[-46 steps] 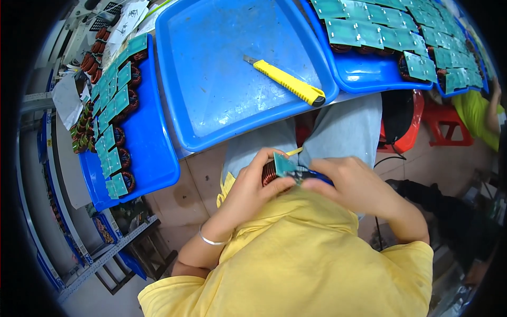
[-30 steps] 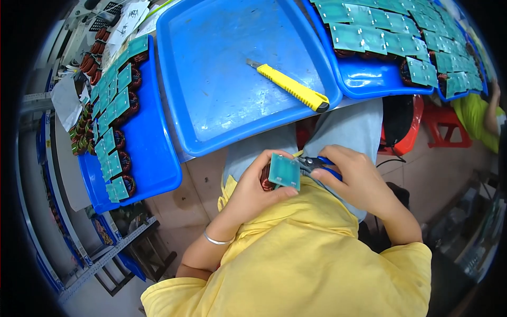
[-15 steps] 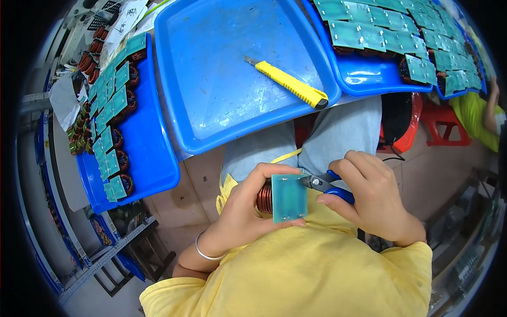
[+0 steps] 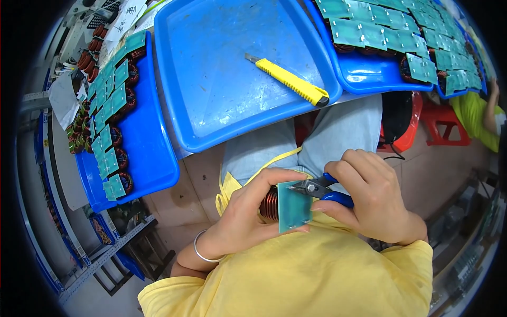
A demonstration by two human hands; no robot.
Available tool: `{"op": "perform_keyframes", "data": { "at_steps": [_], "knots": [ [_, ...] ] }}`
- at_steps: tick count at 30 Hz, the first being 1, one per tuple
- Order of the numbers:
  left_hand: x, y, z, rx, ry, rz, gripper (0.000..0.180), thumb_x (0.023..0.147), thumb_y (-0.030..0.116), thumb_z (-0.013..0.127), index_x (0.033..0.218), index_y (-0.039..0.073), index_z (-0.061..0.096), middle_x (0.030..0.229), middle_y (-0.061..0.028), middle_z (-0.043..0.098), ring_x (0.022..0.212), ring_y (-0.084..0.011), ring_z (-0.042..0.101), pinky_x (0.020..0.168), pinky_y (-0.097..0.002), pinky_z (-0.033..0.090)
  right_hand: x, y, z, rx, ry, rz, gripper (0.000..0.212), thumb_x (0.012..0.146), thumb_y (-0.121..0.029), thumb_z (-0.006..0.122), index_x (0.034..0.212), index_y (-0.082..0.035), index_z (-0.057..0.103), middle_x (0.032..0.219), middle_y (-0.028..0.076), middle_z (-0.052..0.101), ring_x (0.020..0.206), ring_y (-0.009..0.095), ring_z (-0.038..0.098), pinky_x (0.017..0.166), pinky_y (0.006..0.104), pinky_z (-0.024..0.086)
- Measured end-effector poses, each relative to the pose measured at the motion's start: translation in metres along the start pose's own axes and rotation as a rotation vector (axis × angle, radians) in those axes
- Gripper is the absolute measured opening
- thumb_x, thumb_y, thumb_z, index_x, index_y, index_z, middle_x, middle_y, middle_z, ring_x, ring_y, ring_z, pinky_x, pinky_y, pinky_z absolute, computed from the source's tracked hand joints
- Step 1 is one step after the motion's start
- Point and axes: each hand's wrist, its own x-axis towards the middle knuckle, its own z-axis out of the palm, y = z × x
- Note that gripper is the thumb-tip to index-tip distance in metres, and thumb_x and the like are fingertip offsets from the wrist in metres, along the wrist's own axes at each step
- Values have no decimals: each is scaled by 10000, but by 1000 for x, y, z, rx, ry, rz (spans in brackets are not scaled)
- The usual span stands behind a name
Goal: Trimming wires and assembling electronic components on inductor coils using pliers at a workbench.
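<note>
Though flat, green board (image 4: 294, 208) with reddish coil (image 4: 270, 205)

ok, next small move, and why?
Probably squeeze the blue-handled pliers gently: their handles stand apart in the right hand, the tips look close to the upper edge of the green board, and the left hand grips that board.
</note>
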Motion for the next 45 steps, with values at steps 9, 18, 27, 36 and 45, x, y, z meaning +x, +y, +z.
{"op": "perform_keyframes", "data": {
  "at_steps": [9, 18, 27, 36, 45],
  "knots": [
    [10, -10, -1, 8, 61, -177, 473, 699, 137, 764, 1071, 26, 494, 876, -41, 593, 735, -98, 549, 653, -233, 453, 12, 21, 18, 112, -165, 95, 342, 731, -316, 676, 859, -27, 545, 730, 124, 535, 646, 323, 528, 561, 384, 412],
    [23, -96, 6, -373, -58, -560, 170, 868, 130, 569, 950, -16, 537, 788, -54, 589, 608, -84, 530, 538, -207, 432, 7, 80, 92, 491, -676, 487, 393, 855, -403, 523, 893, -22, 606, 788, 221, 600, 763, 386, 573, 678, 395, 447],
    [41, -34, 7, -582, -468, -369, 338, 814, 94, 644, 1104, -2, 501, 784, -42, 599, 652, -103, 579, 553, -217, 455, -4, 28, 0, 735, -303, 51, 573, 661, -131, 763, 1172, -88, 507, 1174, 109, 496, 1062, 274, 512, 835, 326, 462],
    [39, 24, -44, -311, -102, -24, 514, 739, -24, 646, 1217, -7, 457, 1210, -124, 488, 951, -175, 541, 743, -265, 490, 22, 56, -64, -80, 247, 41, 568, 544, 58, 689, 1089, -45, 567, 1085, 145, 517, 1011, 310, 528, 851, 356, 436],
    [-14, 11, -186, 1227, 886, 90, 516, 650, 172, 762, 1116, 104, 553, 1301, -112, 388, 1239, -341, 304, 1006, -449, 307, 22, 113, -69, -446, 306, 153, 584, 597, 106, 654, 1140, -59, 514, 1152, 111, 494, 1008, 313, 487, 857, 373, 405]
  ]
}}
